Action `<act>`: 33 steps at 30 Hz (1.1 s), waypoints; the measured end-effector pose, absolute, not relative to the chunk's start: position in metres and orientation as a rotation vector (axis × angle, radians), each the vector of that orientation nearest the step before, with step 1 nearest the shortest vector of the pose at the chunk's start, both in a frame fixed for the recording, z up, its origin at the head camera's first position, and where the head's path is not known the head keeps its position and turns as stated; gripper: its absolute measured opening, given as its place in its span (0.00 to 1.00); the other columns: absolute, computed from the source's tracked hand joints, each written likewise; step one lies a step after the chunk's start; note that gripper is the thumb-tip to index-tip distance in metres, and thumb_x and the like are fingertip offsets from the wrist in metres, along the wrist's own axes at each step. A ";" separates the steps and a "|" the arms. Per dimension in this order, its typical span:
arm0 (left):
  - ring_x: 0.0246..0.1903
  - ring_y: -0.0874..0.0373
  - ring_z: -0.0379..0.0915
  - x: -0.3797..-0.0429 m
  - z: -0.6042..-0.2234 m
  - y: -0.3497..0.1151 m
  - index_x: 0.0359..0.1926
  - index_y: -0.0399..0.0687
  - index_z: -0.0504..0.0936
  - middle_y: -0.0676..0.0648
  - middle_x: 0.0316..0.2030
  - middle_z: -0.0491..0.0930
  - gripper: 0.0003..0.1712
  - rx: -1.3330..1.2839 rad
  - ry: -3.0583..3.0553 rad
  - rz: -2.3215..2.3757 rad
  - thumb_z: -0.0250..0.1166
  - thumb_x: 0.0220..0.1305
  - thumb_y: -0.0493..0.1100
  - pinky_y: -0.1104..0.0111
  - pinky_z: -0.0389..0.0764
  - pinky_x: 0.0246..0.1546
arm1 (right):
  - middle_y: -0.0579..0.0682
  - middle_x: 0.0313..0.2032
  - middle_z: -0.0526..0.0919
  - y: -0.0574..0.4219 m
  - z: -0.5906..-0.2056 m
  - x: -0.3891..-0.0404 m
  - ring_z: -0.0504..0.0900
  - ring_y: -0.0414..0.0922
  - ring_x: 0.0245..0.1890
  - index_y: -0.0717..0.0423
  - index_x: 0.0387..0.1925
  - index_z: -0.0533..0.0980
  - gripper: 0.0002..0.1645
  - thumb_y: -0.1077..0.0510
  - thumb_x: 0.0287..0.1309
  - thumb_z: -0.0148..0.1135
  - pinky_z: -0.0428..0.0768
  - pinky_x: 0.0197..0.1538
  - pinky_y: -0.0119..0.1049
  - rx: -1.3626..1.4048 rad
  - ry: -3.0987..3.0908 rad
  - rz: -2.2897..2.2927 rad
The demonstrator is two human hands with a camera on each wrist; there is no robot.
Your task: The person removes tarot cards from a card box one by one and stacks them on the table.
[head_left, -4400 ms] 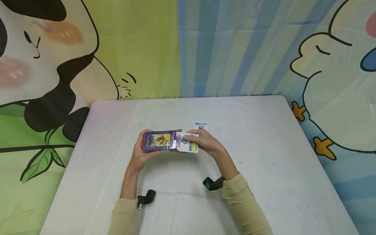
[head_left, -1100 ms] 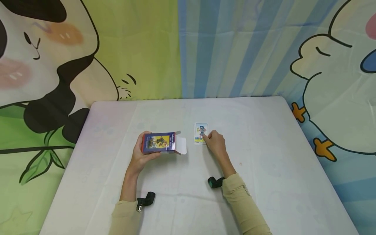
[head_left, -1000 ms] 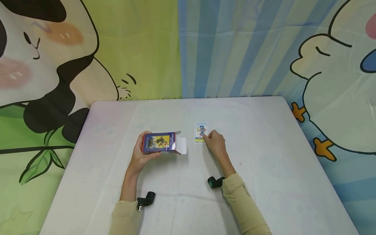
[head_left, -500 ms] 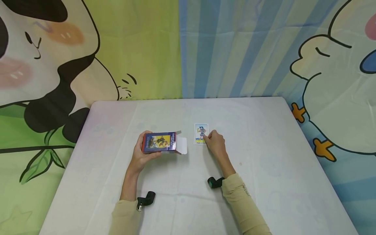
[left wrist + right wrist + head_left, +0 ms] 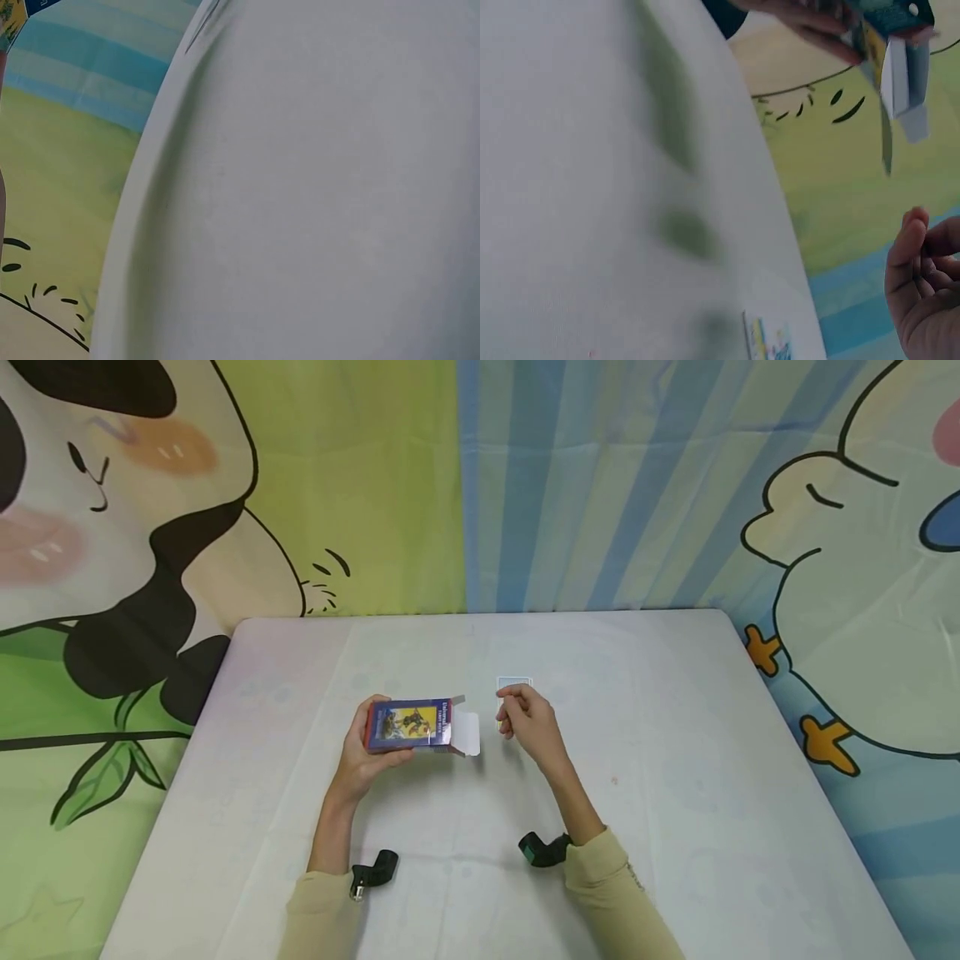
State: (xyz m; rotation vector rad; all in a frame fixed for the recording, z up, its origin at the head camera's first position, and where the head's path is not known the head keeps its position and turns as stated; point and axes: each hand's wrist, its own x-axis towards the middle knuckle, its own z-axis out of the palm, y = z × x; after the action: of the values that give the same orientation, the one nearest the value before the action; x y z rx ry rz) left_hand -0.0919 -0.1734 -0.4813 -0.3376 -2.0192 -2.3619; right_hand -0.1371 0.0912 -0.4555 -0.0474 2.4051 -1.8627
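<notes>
Evidently the left hand gripped the box above the table, left of the card, while the right hand hung empty, fingers loosely bent, and tipping the box's open right end down could have spilled anything inside.

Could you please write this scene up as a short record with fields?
Left hand: holds the card box
Right hand: loosely curled, nothing visible in it
Card box: raised above the table, white flap open towards the right hand
Picture card: face up on the table, partly hidden by the right hand in the head view
Backdrop: printed with cartoon figures
</notes>
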 end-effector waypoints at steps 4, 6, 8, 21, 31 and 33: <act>0.51 0.63 0.70 -0.093 -0.481 -0.171 0.65 0.42 0.58 0.54 0.54 0.71 0.49 -0.345 -2.016 -2.369 0.71 0.42 0.22 0.77 0.76 0.50 | 0.59 0.32 0.81 0.075 -0.437 -0.122 0.80 0.41 0.25 0.63 0.47 0.75 0.12 0.59 0.68 0.54 0.83 0.31 0.31 -0.171 2.244 -1.890; 0.51 0.63 0.70 -0.093 -0.480 -0.170 0.65 0.41 0.58 0.54 0.54 0.71 0.49 -0.348 -2.020 -2.375 0.71 0.43 0.22 0.77 0.77 0.50 | 0.57 0.33 0.81 0.069 -0.433 -0.117 0.81 0.41 0.26 0.63 0.46 0.74 0.12 0.58 0.67 0.56 0.83 0.32 0.31 -0.196 2.189 -1.891; 0.51 0.63 0.70 -0.093 -0.479 -0.169 0.66 0.41 0.58 0.55 0.53 0.71 0.49 -0.349 -2.026 -2.386 0.71 0.43 0.22 0.76 0.77 0.49 | 0.57 0.33 0.81 0.065 -0.432 -0.114 0.81 0.40 0.27 0.64 0.46 0.74 0.13 0.58 0.67 0.57 0.84 0.32 0.31 -0.206 2.145 -1.901; 0.50 0.64 0.71 -0.094 -0.481 -0.165 0.65 0.42 0.58 0.56 0.52 0.72 0.50 -0.315 -2.061 -2.355 0.72 0.42 0.23 0.77 0.76 0.49 | 0.55 0.33 0.79 0.049 -0.434 -0.107 0.76 0.39 0.28 0.63 0.42 0.74 0.12 0.62 0.59 0.63 0.76 0.30 0.25 -0.080 2.241 -1.907; 0.50 0.63 0.71 -0.098 -0.478 -0.160 0.65 0.40 0.58 0.55 0.52 0.72 0.50 -0.351 -2.032 -2.383 0.71 0.42 0.22 0.76 0.76 0.50 | 0.53 0.31 0.80 0.050 -0.435 -0.108 0.77 0.39 0.28 0.64 0.41 0.75 0.12 0.61 0.57 0.63 0.77 0.29 0.25 0.039 2.204 -1.945; 0.49 0.63 0.72 -0.100 -0.478 -0.158 0.65 0.40 0.58 0.54 0.52 0.73 0.50 -0.365 -2.008 -2.407 0.71 0.41 0.22 0.76 0.78 0.48 | 0.53 0.31 0.80 0.051 -0.434 -0.109 0.77 0.39 0.28 0.64 0.41 0.76 0.12 0.61 0.57 0.62 0.77 0.30 0.26 0.070 2.182 -1.957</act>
State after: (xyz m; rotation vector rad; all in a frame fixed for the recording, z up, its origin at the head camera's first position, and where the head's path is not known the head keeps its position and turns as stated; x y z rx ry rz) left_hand -0.1003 -0.1584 -0.4775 -0.3649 -2.0083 -2.4065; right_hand -0.1085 0.0511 -0.4340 0.0696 2.1817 -1.9572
